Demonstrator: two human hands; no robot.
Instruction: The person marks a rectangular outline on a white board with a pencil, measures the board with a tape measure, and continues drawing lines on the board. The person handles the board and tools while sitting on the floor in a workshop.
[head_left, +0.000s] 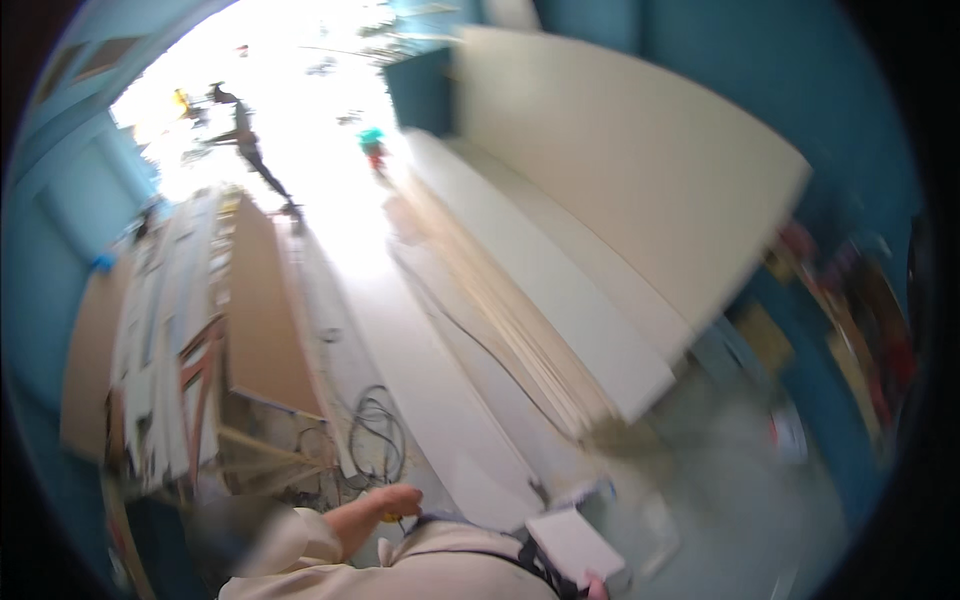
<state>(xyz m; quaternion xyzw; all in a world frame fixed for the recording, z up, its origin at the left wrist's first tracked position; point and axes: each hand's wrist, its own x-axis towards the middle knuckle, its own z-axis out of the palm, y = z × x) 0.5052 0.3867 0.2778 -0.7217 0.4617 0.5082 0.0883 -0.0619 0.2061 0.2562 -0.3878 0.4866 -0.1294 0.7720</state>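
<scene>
At the lower right, my right hand grips the near edge of a small white rectangular board; only its fingertips show. My left hand hangs by my waist with its fingers curled. Something small and yellow shows just under it, and blur hides whether the hand holds it. Before me a long white panel stretches from near my waist towards the bright doorway. A coil of dark cable lies on the floor beyond my left hand.
Stacked boards and offcuts with a brown panel stand left. On the right are long wooden strips, a white plank and a large leaning pale sheet. A loose cable crosses the floor. A person stands near the doorway.
</scene>
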